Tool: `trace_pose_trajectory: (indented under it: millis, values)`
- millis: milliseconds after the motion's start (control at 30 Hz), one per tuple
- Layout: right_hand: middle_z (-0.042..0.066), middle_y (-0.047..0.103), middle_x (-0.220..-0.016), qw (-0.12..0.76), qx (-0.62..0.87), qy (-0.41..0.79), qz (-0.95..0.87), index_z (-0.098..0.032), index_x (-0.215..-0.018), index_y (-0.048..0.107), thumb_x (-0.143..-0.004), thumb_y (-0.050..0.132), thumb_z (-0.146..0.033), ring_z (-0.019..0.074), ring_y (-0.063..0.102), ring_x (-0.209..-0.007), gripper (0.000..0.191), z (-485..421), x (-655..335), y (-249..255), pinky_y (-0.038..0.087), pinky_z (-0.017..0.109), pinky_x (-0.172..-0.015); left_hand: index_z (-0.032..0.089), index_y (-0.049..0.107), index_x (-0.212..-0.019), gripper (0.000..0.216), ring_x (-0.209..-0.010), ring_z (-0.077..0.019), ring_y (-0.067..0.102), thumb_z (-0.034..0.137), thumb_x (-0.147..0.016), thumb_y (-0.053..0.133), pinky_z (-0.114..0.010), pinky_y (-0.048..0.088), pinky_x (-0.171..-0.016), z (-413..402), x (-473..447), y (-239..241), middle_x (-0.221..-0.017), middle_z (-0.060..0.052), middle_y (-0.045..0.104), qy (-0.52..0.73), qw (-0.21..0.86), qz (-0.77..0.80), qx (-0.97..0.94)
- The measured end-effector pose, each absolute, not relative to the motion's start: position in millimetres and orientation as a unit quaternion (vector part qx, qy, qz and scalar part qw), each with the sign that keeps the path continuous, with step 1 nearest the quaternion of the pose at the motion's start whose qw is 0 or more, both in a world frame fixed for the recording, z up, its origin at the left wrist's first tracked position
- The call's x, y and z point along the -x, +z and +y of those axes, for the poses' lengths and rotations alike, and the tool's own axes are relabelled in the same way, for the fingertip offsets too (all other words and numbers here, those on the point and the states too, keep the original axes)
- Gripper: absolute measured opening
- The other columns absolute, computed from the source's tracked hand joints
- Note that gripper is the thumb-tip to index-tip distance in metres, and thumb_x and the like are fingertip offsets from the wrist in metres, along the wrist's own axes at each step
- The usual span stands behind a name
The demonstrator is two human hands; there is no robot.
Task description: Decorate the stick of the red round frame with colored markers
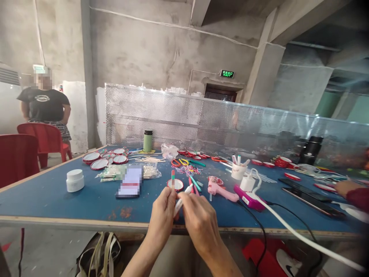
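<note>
My left hand [163, 217] is closed around a thin stick [173, 179] that stands upright, banded green, red and white. My right hand [200, 219] is closed on a white marker pen [182, 199] whose tip meets the stick near my left fingers. Both hands hover over the front edge of the blue table [57, 200]. Just beyond them lies a small round red-rimmed disc [175, 185] and a few loose coloured sticks [195, 184].
A pink glue gun [219, 188], a white cup of pens [238, 169], a power strip with white cable [250, 198], a white jar [75, 180], a phone [130, 184], a green flask [147, 141] and several red discs lie on the table. Another person's hand [347, 187] rests at right; someone stands far left by red chairs [46, 140].
</note>
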State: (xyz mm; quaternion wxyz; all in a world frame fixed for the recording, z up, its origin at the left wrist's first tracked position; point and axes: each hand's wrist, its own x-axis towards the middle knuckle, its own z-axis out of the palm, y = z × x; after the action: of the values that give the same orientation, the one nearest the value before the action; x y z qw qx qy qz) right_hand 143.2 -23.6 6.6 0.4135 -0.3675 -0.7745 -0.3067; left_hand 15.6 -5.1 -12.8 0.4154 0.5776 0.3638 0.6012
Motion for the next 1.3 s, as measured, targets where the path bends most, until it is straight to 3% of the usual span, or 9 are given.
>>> trace_pose_trajectory:
  millis: [100,167,300,400,567,867,1300]
  values:
    - [0.004,0.067,-0.075,0.521,0.37,-0.281,-0.716,-0.02,-0.096,0.065,-0.096,0.056,-0.017,0.018,0.063,-0.068,0.009,-25,-158,10,0.047,0.03,-0.065,0.02,0.047,-0.084,0.039,-0.033,-0.0068,0.037,0.058,-0.092,0.041,-0.018,0.023,-0.036,-7,-14,-11,-0.05,0.006,0.053,0.566,0.481,0.338,-0.578]
    - [0.002,0.065,-0.07,0.597,0.377,-0.191,-0.682,-0.02,-0.091,0.064,-0.095,0.059,-0.023,0.0148,0.061,-0.06,0.007,-31,-164,12,0.047,0.027,-0.059,0.02,0.047,-0.087,0.039,-0.031,-0.006,0.037,0.058,-0.091,0.043,-0.017,0.021,-0.035,-7,-13,-10,-0.052,0.005,0.057,0.559,0.496,0.322,-0.581]
    - [-0.006,0.052,-0.052,0.687,0.361,0.071,-0.626,-0.022,-0.095,0.064,-0.099,0.051,-0.032,0.0102,0.048,-0.042,0.017,-35,-157,11,0.039,0.023,-0.043,0.017,0.054,-0.079,0.033,-0.039,-0.0075,0.049,0.048,-0.088,0.051,-0.017,0.033,-0.04,-5,-10,-5,-0.055,0.001,0.061,0.535,0.488,0.338,-0.602]
    - [-0.004,0.06,-0.059,0.732,0.319,0.146,-0.584,-0.02,-0.094,0.065,-0.096,0.054,-0.034,0.0117,0.055,-0.047,0.018,-26,-147,9,0.045,0.025,-0.048,0.013,0.061,-0.077,0.031,-0.049,-0.0111,0.061,0.044,-0.082,0.059,-0.019,0.043,-0.047,-4,-10,2,-0.06,-0.003,0.065,0.526,0.515,0.341,-0.585]
    - [-0.002,0.062,-0.062,0.738,0.34,0.117,-0.571,-0.019,-0.081,0.067,-0.091,0.061,-0.034,0.0116,0.056,-0.05,0.019,-11,-140,5,0.048,0.025,-0.05,0.012,0.063,-0.085,0.035,-0.058,-0.0164,0.07,0.046,-0.078,0.064,-0.024,0.054,-0.055,-1,-20,6,-0.072,-0.008,0.072,0.53,0.595,0.278,-0.536]
    - [-0.001,0.067,-0.066,0.714,0.359,0.067,-0.597,-0.019,-0.083,0.067,-0.092,0.06,-0.03,0.0134,0.063,-0.056,0.015,-14,-139,-8,0.052,0.025,-0.055,0.014,0.062,-0.086,0.03,-0.05,-0.0141,0.066,0.043,-0.077,0.065,-0.022,0.052,-0.052,4,-22,-1,-0.06,0.0,0.065,0.542,0.579,0.282,-0.54]
    - [0.001,0.071,-0.069,0.682,0.379,0.025,-0.626,-0.019,-0.082,0.069,-0.089,0.061,-0.027,0.0141,0.064,-0.054,0.013,-14,-142,-12,0.052,0.025,-0.056,0.013,0.065,-0.078,0.026,-0.056,-0.0111,0.059,0.039,-0.083,0.064,-0.022,0.055,-0.058,1,-20,-3,-0.064,0.001,0.062,0.55,0.56,0.264,-0.561]
